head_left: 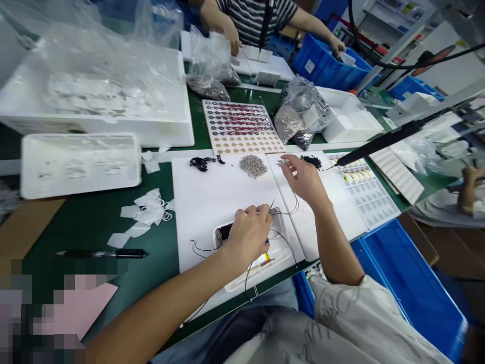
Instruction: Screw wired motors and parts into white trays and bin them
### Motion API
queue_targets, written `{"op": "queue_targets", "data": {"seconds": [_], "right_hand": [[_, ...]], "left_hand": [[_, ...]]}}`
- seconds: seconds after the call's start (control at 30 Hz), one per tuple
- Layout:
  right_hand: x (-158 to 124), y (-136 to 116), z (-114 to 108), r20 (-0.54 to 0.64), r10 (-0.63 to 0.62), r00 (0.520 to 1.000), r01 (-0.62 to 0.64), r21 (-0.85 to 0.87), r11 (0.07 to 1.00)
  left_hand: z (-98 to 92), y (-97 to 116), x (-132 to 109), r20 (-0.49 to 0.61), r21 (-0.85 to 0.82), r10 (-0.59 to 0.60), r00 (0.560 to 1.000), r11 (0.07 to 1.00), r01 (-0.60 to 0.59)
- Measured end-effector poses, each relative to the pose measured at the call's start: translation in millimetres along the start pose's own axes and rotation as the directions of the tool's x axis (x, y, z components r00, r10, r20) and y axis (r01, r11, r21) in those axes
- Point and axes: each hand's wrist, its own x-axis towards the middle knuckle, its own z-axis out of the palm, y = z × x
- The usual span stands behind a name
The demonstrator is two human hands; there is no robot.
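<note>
A shallow white plastic casing [282,248] lies near the table's front edge, with a black part [224,231], a yellow piece [267,257] and thin black wires [288,240] about it. My left hand [248,232] is closed over the casing, fingers curled down; what they grip is hidden. A thin dark tip pokes out beside its knuckles. Further right and back, my right hand [302,178] hovers with thumb and forefinger apart, fingertips at a small heap of tiny metal parts [282,163]. Small black pieces [311,161] lie just behind it.
On the white sheet sit a larger heap of small metal parts [253,166] and black pieces [199,164]. A dark electric screwdriver [379,143] hangs at the right. Left are white tabs [149,212], a pen [109,254] and a white tray [81,164]. A co-worker's arm [318,28] reaches into a blue crate [326,63].
</note>
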Motion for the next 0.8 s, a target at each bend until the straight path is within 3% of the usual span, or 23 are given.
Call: {"op": "queue_targets", "data": {"seconds": [0.17, 0.3, 0.5, 0.63, 0.7, 0.8], "right_hand": [[-111, 61, 5, -0.084, 0.190, 0.978, -0.195, -0.056, 0.979], [-155, 94, 18, -0.103, 0.298, 0.949, -0.309, -0.119, 0.944], [-155, 93, 35, -0.032, 0.303, 0.952, -0.304, -0.163, 0.939], [-147, 89, 25, -0.062, 0.226, 0.972, -0.234, -0.175, 0.956], [-127, 87, 15, -0.091, 0.156, 0.983, -0.170, -0.169, 0.971], [-62, 78, 9, -0.103, 0.040, 0.994, -0.055, -0.149, 0.987]], "left_hand": [[6.6, 1, -1, -0.015, 0.024, -0.004, 1.000, 1.000, 0.004], [5.0, 1, -2, -0.011, 0.043, 0.001, 1.000, 0.999, 0.000], [-0.4, 0, -2, 0.004, 0.033, 0.005, 1.000, 0.999, -0.005], [-1.5, 1, -2, 0.025, -0.010, 0.004, 1.000, 1.000, -0.003], [-1.1, 1, -1, 0.017, -0.022, -0.001, 1.000, 1.000, 0.002], [0.6, 2, 0, -0.019, -0.033, -0.003, 1.000, 0.999, 0.003]]}}
